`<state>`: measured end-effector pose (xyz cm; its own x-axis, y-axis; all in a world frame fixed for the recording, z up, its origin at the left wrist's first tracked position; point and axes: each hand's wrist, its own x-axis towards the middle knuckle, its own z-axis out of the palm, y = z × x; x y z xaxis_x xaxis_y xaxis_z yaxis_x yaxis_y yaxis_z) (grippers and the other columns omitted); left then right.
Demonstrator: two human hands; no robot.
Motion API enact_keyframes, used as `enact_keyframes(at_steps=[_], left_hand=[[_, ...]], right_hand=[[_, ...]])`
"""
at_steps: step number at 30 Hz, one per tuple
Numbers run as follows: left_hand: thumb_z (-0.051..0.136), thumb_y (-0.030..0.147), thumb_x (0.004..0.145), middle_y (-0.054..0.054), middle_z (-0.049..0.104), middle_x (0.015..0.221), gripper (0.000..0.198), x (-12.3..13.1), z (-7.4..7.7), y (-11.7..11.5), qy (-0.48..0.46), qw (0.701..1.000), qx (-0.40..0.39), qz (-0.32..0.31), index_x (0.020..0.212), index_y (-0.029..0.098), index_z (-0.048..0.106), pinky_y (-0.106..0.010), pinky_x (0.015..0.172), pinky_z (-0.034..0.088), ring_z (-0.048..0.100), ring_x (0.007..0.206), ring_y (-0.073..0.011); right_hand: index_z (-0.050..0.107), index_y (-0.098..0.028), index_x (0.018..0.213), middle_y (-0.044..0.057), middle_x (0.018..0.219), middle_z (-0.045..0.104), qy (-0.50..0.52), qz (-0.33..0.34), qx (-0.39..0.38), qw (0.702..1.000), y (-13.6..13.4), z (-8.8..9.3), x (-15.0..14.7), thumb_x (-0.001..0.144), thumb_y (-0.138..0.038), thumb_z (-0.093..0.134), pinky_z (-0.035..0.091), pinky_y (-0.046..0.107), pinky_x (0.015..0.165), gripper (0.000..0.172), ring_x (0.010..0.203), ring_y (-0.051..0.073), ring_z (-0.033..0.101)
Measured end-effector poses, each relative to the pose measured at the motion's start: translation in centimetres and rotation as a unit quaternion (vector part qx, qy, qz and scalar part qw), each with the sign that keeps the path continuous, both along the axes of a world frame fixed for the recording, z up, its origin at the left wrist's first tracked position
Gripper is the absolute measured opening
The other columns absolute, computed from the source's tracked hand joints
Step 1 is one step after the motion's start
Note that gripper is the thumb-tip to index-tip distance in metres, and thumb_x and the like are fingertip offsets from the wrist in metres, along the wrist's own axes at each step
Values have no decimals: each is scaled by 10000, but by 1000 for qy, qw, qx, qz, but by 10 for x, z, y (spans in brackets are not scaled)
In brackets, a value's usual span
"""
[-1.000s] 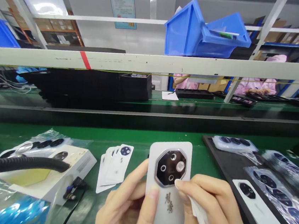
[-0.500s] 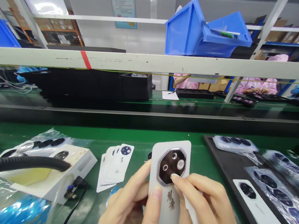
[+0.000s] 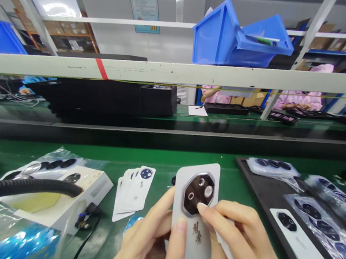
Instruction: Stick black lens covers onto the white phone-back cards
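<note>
My left hand point(image 3: 153, 234) is closed round a white phone back cover point(image 3: 190, 246) and holds it upright, thumb on its face. At the top of the cover sits a dark octagonal camera lens plate point(image 3: 193, 192) with a silver rim. Dark brush-like characters are printed below it. My right hand point(image 3: 243, 240) is closed, with a fingertip touching the lower part of the lens plate. From its fingers a white folded strip point(image 3: 225, 245), perhaps a wipe, sticks out. Left of my hands, several white covers point(image 3: 134, 191) lie fanned on the green table point(image 3: 170, 159).
On the right, a black tray point(image 3: 257, 196) carries bagged lens plates point(image 3: 320, 221) and another white cover point(image 3: 308, 251). A white box point(image 3: 92, 189), a black hose point(image 3: 27, 187) and plastic bags are at left. Blue bins point(image 3: 213, 39) sit on the rack above. People in pink work beyond.
The right fingertip has shifted very slightly left and down on the lens plate. The cover has tilted a little. My grip on it is unchanged.
</note>
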<state>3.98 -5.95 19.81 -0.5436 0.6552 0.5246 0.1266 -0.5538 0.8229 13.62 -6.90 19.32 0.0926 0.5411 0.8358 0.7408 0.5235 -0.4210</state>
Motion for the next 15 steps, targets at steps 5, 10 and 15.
enact_keyframes(at_steps=[5, 10, 15], left_hand=[[712, 119, 725, 75, 750, 681, 346, 0, 0, 0, 11, 1000, -4, 24, 1027, 281, 757, -100, 514, 507, 596, 491, -54], [733, 137, 720, 74, 751, 687, 346, -2, -1, -1, 21, 999, -17, 25, 1029, 289, 756, -98, 506, 499, 598, 502, -56], [757, 219, 723, -6, 758, 675, 282, -5, -1, 0, 30, 999, -33, 6, 1004, 185, 761, -177, 438, 528, 637, 465, -131]], right_hand=[[669, -261, 1040, 2, 892, 657, -55, 18, 25, 998, 6, -2, 9, 845, -10, 505, 558, 170, 619, 358, 734, 109, 661], [649, -259, 1077, 9, 881, 671, -93, 12, 50, 994, 10, -4, 16, 854, -44, 489, 570, 137, 605, 349, 704, 107, 687], [664, -270, 1045, 1, 871, 666, -87, -44, 49, 994, 5, -5, 8, 862, -72, 521, 574, 173, 638, 305, 715, 119, 683]])
